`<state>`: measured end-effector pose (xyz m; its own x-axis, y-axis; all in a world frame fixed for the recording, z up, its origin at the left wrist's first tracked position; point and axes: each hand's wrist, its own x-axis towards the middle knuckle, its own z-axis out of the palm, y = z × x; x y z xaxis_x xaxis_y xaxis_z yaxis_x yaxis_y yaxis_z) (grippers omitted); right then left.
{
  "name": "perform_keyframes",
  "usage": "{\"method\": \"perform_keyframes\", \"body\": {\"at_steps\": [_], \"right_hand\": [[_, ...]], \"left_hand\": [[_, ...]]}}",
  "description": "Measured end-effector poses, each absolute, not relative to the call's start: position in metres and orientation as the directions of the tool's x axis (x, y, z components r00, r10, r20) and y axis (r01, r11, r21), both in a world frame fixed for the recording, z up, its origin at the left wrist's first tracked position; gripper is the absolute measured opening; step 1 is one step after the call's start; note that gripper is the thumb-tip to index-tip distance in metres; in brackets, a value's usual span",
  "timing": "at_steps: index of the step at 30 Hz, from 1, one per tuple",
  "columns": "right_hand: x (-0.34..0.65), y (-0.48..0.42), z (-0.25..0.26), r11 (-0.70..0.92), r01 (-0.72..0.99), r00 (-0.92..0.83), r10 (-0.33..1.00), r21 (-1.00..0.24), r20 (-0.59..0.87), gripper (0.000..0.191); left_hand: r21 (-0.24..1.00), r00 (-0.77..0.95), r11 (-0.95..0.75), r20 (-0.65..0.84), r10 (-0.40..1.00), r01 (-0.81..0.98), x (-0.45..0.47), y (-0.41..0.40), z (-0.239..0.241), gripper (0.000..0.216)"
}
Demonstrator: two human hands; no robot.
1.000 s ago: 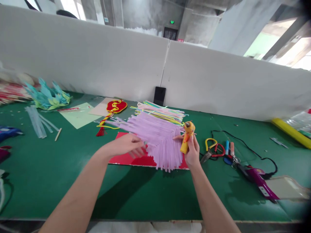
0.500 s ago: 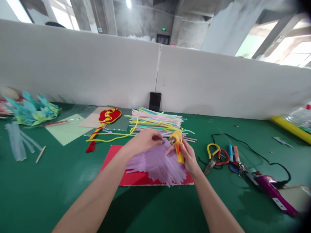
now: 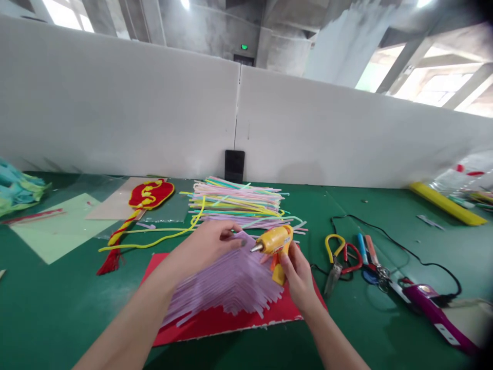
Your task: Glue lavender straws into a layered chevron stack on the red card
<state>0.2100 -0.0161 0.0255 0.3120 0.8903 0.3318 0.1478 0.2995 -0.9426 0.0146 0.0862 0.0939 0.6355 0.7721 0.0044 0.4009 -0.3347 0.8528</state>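
Note:
My right hand (image 3: 300,275) is closed round the handle of a yellow hot glue gun (image 3: 275,240). Its metal nozzle points left, just over the upper end of a fan of purple pipe cleaners (image 3: 227,280). At that same upper end my left hand (image 3: 213,241) is closed, with thumb and fingertips pinching the purple strips. The strips lie slanted side by side in a chevron on a red board (image 3: 204,329), whose near edge shows frayed white. Part of the fan is hidden behind my left forearm.
Behind the board lies a bundle of coloured pipe cleaners (image 3: 234,200). A red and yellow tasselled ornament (image 3: 151,195) is at left. Right are pliers (image 3: 335,270), pens (image 3: 365,249), a corded purple tool (image 3: 433,308) and its black cable. A phone (image 3: 234,165) leans against the white partition (image 3: 154,113).
The glue gun has tilted so its nozzle now points left toward the purple strips. The red board appears turned and nearer. The camera view has shifted to the right.

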Motion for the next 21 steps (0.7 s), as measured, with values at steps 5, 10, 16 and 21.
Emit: {"method": "perform_keyframes", "body": {"at_steps": [5, 10, 16, 21], "right_hand": [[0.207, -0.015, 0.028, 0.290, 0.146, 0.326, 0.889, -0.946, 0.323, 0.032], [0.208, -0.015, 0.026, 0.245, 0.107, 0.285, 0.921, -0.963, 0.266, 0.030], [0.213, -0.015, 0.021, 0.251, 0.102, 0.308, 0.912, -0.963, 0.271, 0.032], [0.216, -0.016, 0.023, 0.211, 0.153, 0.368, 0.895, -0.965, 0.254, 0.038]], "left_hand": [[0.795, 0.679, -0.381, -0.052, 0.732, 0.472, 0.009, 0.096, 0.090, 0.014], [0.705, 0.691, -0.396, -0.184, 0.699, 0.588, 0.006, 0.098, 0.099, 0.021], [0.716, 0.690, -0.402, -0.155, 0.707, 0.571, 0.004, 0.094, 0.095, 0.027], [0.796, 0.733, -0.344, -0.173, 0.658, 0.498, 0.001, 0.090, 0.096, 0.024]]}}
